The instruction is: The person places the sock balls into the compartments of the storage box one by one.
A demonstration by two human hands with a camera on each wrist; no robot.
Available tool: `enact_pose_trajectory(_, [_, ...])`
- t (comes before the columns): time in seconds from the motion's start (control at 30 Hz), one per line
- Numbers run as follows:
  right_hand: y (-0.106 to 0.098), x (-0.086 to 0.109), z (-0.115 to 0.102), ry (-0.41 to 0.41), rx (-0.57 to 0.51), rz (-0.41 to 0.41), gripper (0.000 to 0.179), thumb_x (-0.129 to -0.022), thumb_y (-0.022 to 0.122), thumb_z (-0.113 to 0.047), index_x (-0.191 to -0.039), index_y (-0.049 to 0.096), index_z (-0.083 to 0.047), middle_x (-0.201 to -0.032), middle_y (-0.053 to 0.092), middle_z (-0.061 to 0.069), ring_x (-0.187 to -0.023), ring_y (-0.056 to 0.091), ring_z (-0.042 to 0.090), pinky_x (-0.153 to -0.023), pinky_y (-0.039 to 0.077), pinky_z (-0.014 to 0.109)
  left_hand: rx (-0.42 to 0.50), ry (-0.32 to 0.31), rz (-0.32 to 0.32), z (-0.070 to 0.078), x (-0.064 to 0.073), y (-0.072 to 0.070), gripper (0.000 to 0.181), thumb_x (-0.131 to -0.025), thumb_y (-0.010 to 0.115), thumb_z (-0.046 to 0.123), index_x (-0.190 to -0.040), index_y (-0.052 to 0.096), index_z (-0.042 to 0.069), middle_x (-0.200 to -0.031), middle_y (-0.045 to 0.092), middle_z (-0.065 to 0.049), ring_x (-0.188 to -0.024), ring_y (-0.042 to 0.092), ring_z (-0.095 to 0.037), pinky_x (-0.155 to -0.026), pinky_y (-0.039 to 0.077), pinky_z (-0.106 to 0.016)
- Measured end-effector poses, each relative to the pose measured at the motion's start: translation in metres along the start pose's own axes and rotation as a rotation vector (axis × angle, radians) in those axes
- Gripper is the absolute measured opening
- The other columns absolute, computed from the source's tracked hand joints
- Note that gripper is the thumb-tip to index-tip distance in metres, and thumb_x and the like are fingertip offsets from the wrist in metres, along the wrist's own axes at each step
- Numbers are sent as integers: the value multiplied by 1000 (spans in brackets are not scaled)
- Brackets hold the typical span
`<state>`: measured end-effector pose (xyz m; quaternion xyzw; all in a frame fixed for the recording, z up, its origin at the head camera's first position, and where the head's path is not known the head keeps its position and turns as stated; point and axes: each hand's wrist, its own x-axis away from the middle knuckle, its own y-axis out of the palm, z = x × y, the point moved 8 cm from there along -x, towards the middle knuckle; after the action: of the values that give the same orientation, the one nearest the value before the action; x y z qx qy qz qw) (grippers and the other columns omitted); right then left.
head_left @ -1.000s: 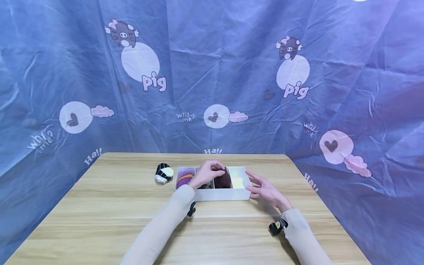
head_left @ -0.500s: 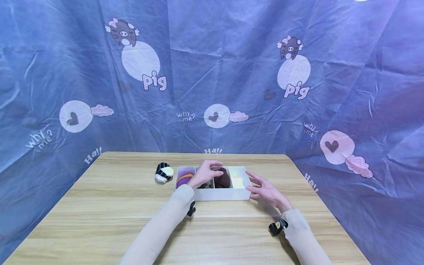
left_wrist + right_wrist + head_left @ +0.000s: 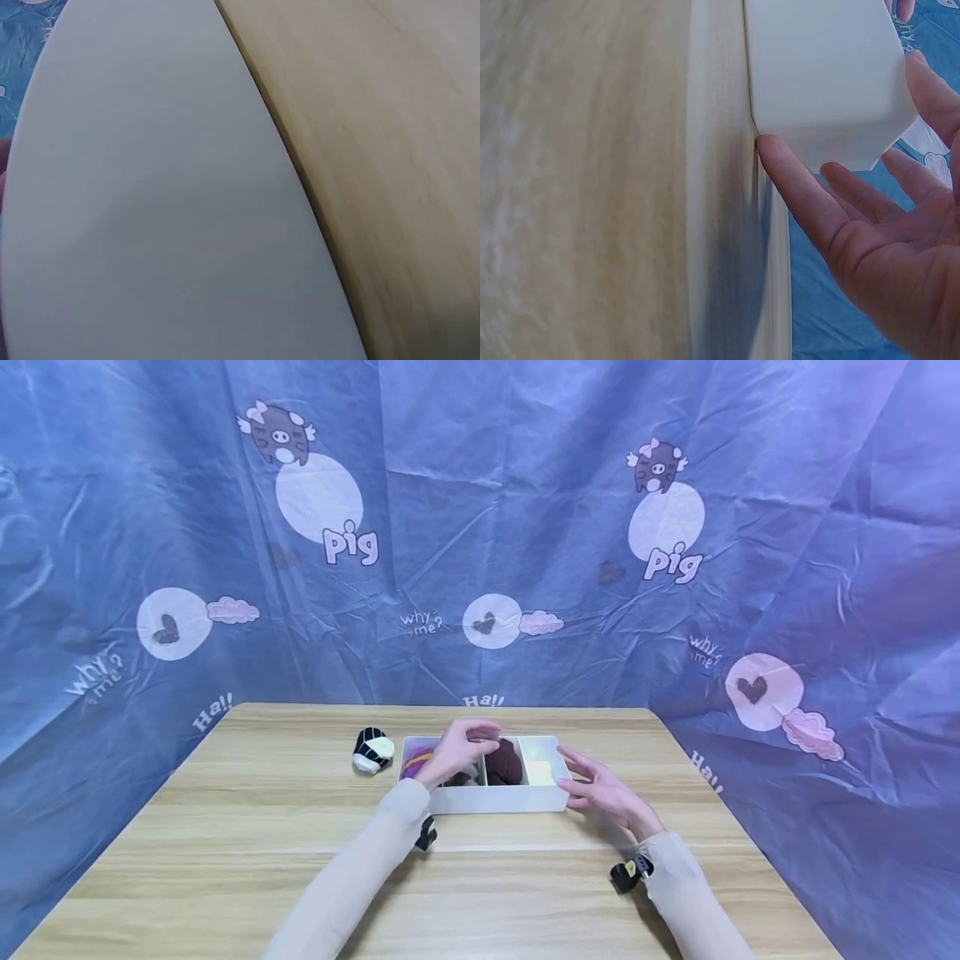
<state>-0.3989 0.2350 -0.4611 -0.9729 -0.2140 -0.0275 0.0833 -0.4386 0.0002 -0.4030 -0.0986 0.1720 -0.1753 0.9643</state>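
The left hand point(image 3: 456, 755) has just been drawn back a little to the left from the brown bundle point(image 3: 505, 763), which was met by its fingertips a second ago and is now seen apart from them, rounder and lower in the third compartment from the left of the white box point(image 3: 498, 801). The bundle is judged to have been let go, its placing all but done. Nothing is seen pinched by the left hand; thumb and fingers are parted above the box, with the grey bundle point(image 3: 468, 777) partly covered in the second compartment. The finer pose cannot be told from the left wrist view, which is filled mostly by the box's near wall. The box's right end is touched by the right hand point(image 3: 606, 793), its place unchanged, fingers spread and one of the fingertips point(image 3: 768, 147) laid at the lower edge. A purple bundle point(image 3: 416, 763), partly hidden, is held in the leftmost compartment; whether the pale patch point(image 3: 540, 772) in the rightmost is light or cloth cannot be told. Left of the box, a striped bundle point(image 3: 372, 748) is left unmoved on the counter point(image 3: 225, 827), so the filling is judged to be only partly done.
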Motion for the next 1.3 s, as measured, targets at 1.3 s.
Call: enact_pose_trajectory(1.3, [-1, -3, 0, 2, -10, -4, 77, -96, 63, -13, -158, 17, -13, -157, 18, 32, -113, 60, 23, -93, 54, 42, -20, -34, 269, -36, 50, -167, 46, -83, 76, 6, -125, 61, -6, -126, 60, -32, -115, 62, -38, -87, 53, -16])
